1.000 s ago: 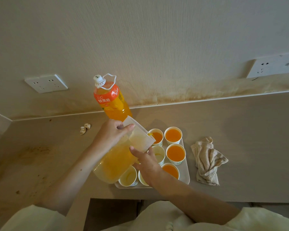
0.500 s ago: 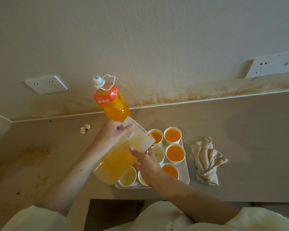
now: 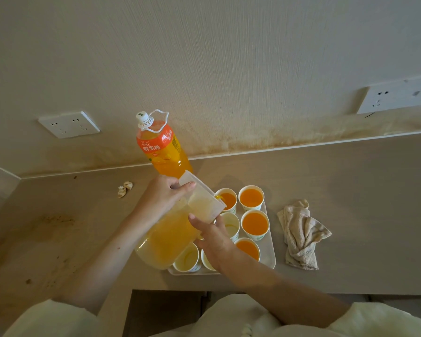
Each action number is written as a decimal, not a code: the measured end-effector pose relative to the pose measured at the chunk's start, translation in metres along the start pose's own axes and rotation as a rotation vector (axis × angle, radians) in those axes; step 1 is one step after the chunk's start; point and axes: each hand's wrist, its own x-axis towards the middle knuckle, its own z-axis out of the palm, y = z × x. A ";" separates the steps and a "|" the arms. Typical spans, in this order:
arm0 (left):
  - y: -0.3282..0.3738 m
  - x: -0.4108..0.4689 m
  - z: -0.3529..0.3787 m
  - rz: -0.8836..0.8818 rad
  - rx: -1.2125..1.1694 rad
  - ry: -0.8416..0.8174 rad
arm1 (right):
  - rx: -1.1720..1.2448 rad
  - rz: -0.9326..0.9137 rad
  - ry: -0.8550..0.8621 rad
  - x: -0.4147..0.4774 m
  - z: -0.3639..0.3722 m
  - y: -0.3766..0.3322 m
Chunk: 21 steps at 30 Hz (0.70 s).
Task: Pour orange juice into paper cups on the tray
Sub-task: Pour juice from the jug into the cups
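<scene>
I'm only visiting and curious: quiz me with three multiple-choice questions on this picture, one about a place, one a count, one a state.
1. Where is the crumpled beige cloth?
A) on the beige counter, right of the white tray
B) hanging on the wall
C) on the floor

2. How many white paper cups visibly hold orange juice?
A) one
B) four
C) nine

3. The clear plastic pitcher is:
A) standing upright
B) tilted, pouring
C) lying empty

Answers:
1 A, it lies beside the tray's right edge.
2 B, four cups show orange liquid.
3 B, the left hand and right hand hold it tipped over the back-left cup.
</scene>
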 end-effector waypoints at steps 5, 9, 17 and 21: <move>0.002 -0.002 0.000 -0.013 0.006 -0.008 | 0.003 0.009 0.001 0.000 -0.003 -0.001; 0.003 -0.004 -0.001 -0.015 0.012 -0.001 | 0.007 0.008 0.001 -0.001 -0.003 -0.002; 0.003 -0.004 -0.001 -0.023 0.015 -0.004 | 0.013 0.005 -0.019 -0.002 -0.001 -0.001; 0.003 -0.003 -0.002 -0.033 0.018 -0.008 | 0.016 0.004 -0.017 -0.004 0.003 -0.003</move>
